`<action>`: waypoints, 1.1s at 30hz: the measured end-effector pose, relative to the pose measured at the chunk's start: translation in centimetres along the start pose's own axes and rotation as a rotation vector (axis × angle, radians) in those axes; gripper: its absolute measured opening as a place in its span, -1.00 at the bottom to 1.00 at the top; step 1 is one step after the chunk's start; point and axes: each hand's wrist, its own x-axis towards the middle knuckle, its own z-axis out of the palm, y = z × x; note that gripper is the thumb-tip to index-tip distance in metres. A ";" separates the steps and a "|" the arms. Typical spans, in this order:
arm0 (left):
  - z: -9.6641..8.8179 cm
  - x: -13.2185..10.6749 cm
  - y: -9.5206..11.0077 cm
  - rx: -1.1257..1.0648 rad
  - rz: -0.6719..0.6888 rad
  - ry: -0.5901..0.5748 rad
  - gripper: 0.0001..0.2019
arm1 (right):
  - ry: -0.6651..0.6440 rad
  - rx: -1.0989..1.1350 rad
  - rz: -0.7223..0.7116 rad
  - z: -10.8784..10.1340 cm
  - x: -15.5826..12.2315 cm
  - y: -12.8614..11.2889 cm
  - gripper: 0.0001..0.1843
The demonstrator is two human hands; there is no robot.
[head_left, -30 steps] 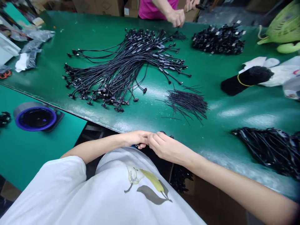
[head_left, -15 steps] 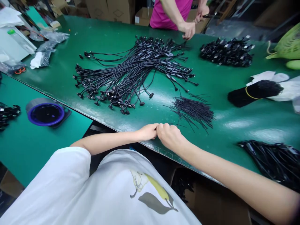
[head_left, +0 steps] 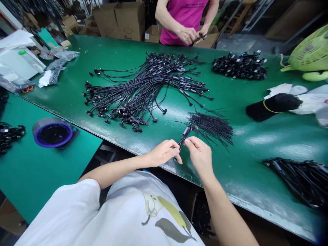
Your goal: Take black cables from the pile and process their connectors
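A folded black cable (head_left: 186,132) with a grey sleeve and a dark connector end stands up between my two hands, above the table's near edge. My left hand (head_left: 165,153) is closed on its lower part, fingers bent around it. From the other side, my right hand (head_left: 202,154) pinches at the cable with thumb and forefinger; whether a thin tie is also in that pinch I cannot tell. Just beyond lies a pile of thin black ties (head_left: 211,127). Farther off, many black cables (head_left: 143,85) with plugs are spread in a loose heap.
On the green table (head_left: 123,44) are a heap of black connectors (head_left: 239,65), a banded black bundle (head_left: 271,106), more cables (head_left: 297,179) and a light green basket (head_left: 310,51). A purple-rimmed round dish (head_left: 53,134) sits at left. Across stands a co-worker (head_left: 183,22) handling a small dark item.
My hands, pressed together before, are now slightly apart, with the folded cable showing between them. My right forearm has swung inward. The co-worker's hands have come together.
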 end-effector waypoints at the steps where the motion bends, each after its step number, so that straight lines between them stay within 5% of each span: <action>1: 0.0 0.1 -0.5 -0.024 -0.032 -0.004 -0.59 | 0.047 -0.091 -0.080 -0.1 -0.2 -0.4 -0.70; 5: -0.6 0.7 -1.6 -0.319 -0.276 0.152 -0.35 | 0.054 -0.434 -0.519 0.9 -2.0 -2.6 -0.73; 7: -1.3 0.3 -1.0 -0.420 -0.269 0.174 -0.36 | -0.017 -0.467 -0.612 1.5 -2.4 -2.9 -0.73; 11: -2.0 -1.3 1.0 -0.249 -0.058 0.120 -0.40 | -0.009 -0.374 -0.405 1.3 -1.7 -1.5 -0.72; 14: -1.0 -2.0 0.7 -0.179 -0.092 0.199 -0.50 | 0.114 -0.432 -0.344 0.6 -1.1 -0.8 -0.71; 17: 0.5 -1.9 -0.7 -0.306 -0.215 0.314 -0.69 | 0.194 -0.538 -0.475 0.4 -1.3 -1.2 -0.69; 19: 1.4 -1.6 -1.1 -0.402 -0.260 0.265 -0.65 | 0.197 -0.534 -0.536 0.8 -1.6 -1.5 -0.69; 22: 2.2 -1.0 -1.0 -0.527 -0.235 0.221 -0.68 | 0.159 -0.472 -0.451 1.8 -2.5 -1.7 -0.67; 26: 2.5 0.4 -1.0 -0.714 -0.217 0.363 -0.74 | 0.113 -0.480 -0.296 1.8 -4.0 -2.3 -0.62; 29: 2.2 1.4 -1.1 -0.793 -0.220 0.464 -0.80 | 0.100 -0.339 -0.272 -0.2 -4.2 -2.8 -0.64; 33: 2.4 1.3 -0.3 -0.802 -0.274 0.266 -0.78 | 0.168 0.031 -0.079 -3.0 -1.5 -2.6 -0.66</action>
